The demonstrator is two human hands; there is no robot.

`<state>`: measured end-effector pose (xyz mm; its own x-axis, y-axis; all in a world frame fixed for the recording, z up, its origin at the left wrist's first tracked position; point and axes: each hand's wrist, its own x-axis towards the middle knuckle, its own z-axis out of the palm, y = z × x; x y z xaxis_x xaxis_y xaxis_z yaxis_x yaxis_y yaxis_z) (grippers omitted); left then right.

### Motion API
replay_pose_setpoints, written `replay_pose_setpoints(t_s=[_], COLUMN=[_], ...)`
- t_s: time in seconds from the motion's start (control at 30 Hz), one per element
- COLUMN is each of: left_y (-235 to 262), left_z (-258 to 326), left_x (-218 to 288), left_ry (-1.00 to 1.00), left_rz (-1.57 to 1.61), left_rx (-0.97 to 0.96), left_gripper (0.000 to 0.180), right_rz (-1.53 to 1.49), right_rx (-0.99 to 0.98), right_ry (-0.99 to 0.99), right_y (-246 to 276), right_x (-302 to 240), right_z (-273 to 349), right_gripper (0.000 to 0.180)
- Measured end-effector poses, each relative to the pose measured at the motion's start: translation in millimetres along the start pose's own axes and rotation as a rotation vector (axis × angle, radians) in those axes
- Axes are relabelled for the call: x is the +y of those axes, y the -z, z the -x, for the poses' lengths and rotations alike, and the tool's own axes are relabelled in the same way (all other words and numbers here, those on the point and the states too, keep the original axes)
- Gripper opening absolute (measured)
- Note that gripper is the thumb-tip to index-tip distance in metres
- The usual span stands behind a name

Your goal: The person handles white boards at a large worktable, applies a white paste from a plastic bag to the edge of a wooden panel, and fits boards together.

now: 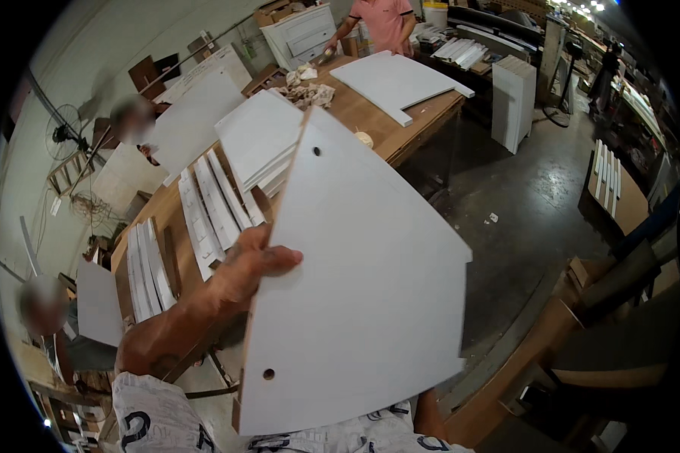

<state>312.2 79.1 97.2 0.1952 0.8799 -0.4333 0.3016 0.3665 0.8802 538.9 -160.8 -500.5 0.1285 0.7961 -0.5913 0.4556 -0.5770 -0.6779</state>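
From afar, I'm grasping a flat white two-holed panel [363, 279] with the left hand [251, 263], before a dark-patterned white cloth shirt [159, 411] — whether the hidden right hand is gripping, I cannot tell.

A two-holed white panel [363, 279] is held up, tilted.

A round fan [64, 134] shows at left — farther back, a white cabinet [302, 38] and a bucket [434, 14].

Along the frame's lower edge, the person is wearing a white shirt [317, 442] with bold black curved markings [136, 427]. Its short left sleeve [159, 404] is leaving the forearm [175, 332] bare.
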Motion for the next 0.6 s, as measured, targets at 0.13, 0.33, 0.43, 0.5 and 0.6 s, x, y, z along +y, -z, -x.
replay_pose_setpoints(t_s=[0.13, 0.33, 0.43, 0.5, 0.6], left_y=[-21.4, 6.8, 28.4, 46.9, 82.4], left_z=[-24.8, -9.9, 21.4, 37.9, 87.4], left_x=[-1.6, -46.4, -67.6, -81.5, -152.4], left_ry=[-0.172, -0.174, -0.061, -0.31, -0.601], left_rz=[-0.311, -0.84, -0.728, -0.745, -0.706], left_rx=[-0.1, -0.201, -0.216, -0.303, -0.244], left_gripper=[0.026, 0.028, 0.04, 0.049, 0.038], right_rz=[0.14, -0.092, -0.455, -0.435, -0.351], right_rx=[0.037, 0.182, 0.272, 0.424, 0.036], right_ry=[-0.043, -0.323, 0.095, 0.647, 0.902], right_y=[-118.6, -0.4, 103.2, 144.8, 125.3], right_x=[180.1, 78.6, -131.0, -249.3, -314.7], right_z=[0.5, 34.7, 18.7, 14.7, 13.1], right_gripper=[0.03, 0.047, 0.084, 0.1, 0.095])
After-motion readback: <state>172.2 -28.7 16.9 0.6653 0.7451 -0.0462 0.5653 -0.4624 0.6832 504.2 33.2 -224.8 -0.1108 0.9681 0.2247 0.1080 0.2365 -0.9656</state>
